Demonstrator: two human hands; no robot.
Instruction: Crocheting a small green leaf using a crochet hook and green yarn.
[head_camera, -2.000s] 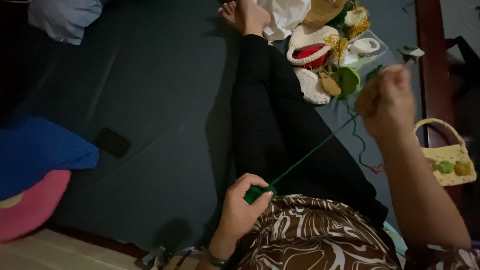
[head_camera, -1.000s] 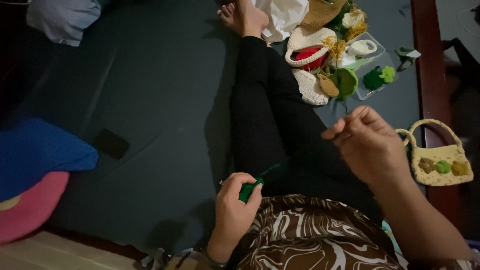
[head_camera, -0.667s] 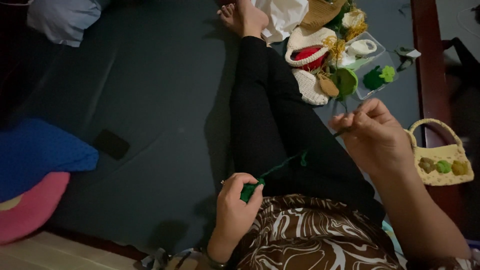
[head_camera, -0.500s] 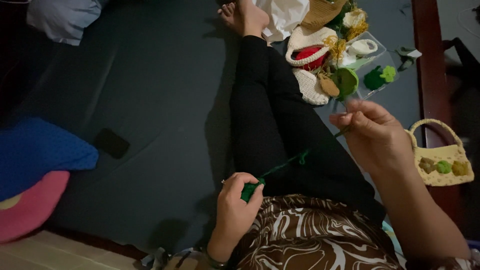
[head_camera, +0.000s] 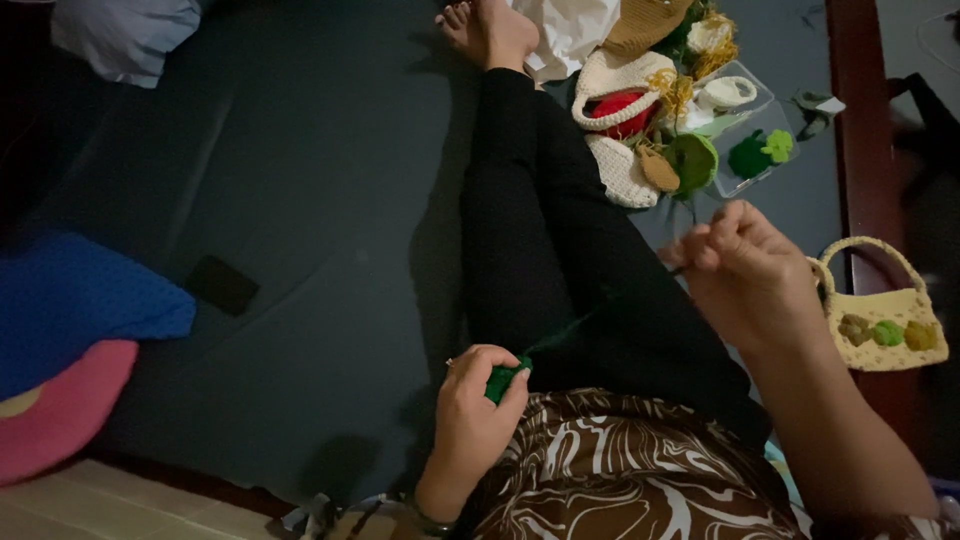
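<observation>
1. dark green sheet (head_camera: 300, 200) covered the mattress you sat on, with a blue cushion (head_camera: 80, 305) and a pink one (head_camera: 55, 410) at its near left corner and a small black object (head_camera: 222, 285) lying flat between them and your leg (head_camera: 540, 220).
2. your left hand (head_camera: 478, 410) sat low by your lap, fingers closed around a small green crochet piece (head_camera: 503, 378), only its top edge showing past the thumb.
3. your right hand (head_camera: 745, 270) was raised over your knee, thumb and forefinger pinched shut on what looked like a needle or the yarn end; it was too dark and small to tell which.
4. a thin green strand (head_camera: 575, 325) ran taut between the two hands, faint against the black trousers.
5. to my eye, you were mid-stitch, drawing the thread through and taking up slack.
6. the next move seemed to call for bringing the right hand back down to the piece and finding the next entry point, while the left kept the piece steady and turned toward the light.
7. beyond your knee lay a heap of crochet work (head_camera: 640, 120) and a clear box (head_camera: 750, 140) with green bits; a yellow basket (head_camera: 880, 320) sat just right of your right hand, apart from it.
</observation>
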